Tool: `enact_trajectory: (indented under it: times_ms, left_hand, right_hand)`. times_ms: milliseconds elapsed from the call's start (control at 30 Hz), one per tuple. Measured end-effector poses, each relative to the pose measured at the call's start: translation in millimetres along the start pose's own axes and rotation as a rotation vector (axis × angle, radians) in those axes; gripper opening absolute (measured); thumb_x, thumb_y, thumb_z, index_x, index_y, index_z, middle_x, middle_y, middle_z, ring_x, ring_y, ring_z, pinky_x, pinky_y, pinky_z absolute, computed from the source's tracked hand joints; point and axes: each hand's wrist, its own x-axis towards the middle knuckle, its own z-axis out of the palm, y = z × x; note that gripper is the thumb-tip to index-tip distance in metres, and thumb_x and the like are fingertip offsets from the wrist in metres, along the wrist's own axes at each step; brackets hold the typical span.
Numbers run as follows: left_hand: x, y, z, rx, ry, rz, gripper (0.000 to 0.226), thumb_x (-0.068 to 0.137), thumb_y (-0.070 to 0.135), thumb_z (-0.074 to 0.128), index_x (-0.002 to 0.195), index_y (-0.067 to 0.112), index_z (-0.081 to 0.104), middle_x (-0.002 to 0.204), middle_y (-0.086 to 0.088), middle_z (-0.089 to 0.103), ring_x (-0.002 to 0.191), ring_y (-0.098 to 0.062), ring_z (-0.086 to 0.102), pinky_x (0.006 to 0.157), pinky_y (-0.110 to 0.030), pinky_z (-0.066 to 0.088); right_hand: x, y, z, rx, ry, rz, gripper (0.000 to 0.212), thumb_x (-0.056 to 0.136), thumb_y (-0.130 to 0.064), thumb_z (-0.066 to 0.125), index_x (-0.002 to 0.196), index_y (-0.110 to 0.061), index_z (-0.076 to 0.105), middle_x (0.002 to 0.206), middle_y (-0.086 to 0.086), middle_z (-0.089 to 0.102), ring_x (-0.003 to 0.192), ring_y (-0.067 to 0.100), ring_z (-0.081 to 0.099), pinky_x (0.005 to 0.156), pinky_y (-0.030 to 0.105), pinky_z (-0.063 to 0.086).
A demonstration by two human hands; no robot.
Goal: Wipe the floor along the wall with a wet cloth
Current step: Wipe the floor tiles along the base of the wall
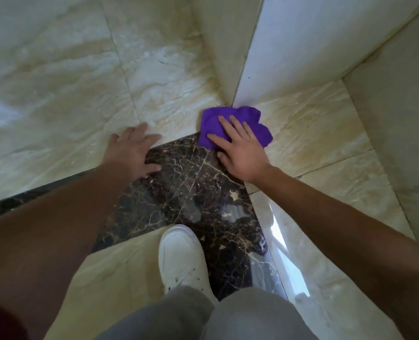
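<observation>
A crumpled purple cloth lies on the floor right at the foot of a wall corner. My right hand presses flat on the cloth, fingers spread over its near half, thumb on the dark tile. My left hand rests palm down on the floor to the left, fingers apart, half on the beige tile and half on the dark marble strip. It holds nothing.
Glossy beige marble tiles cover the floor left and right of the corner. A white shoe and grey trouser knees sit below the hands. A second wall rises at far right.
</observation>
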Motion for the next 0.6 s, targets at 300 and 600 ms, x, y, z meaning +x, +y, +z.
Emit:
enact_trajectory:
  times_ms: [300,600]
  left_hand:
    - [6.0,-24.1,26.2,-0.248,-0.039,-0.117,0.090,0.082,0.082,0.044,0.153,0.057,-0.006,0.169,0.003,-0.026,0.156,-0.031,-0.023,0.121,-0.069,0.001]
    - [59.4,-72.3,6.2,-0.277,0.195,-0.249,0.073,0.096,0.070,0.028,0.159,0.040,0.008,0.172,-0.002,-0.014,0.158,-0.030,-0.015,0.121,-0.069,-0.004]
  right_hand:
    - [109.0,-71.1,-6.7,0.145,-0.096,0.414,0.077,0.092,-0.031,0.049,0.161,-0.023,0.016,0.168,0.025,-0.009,0.155,0.046,-0.004,0.127,0.053,0.005]
    - [185.8,-48.3,-14.6,0.150,-0.050,0.417,0.083,0.089,-0.059,0.051,0.160,-0.031,0.020,0.170,0.018,-0.004,0.156,0.039,-0.001,0.127,0.050,0.009]
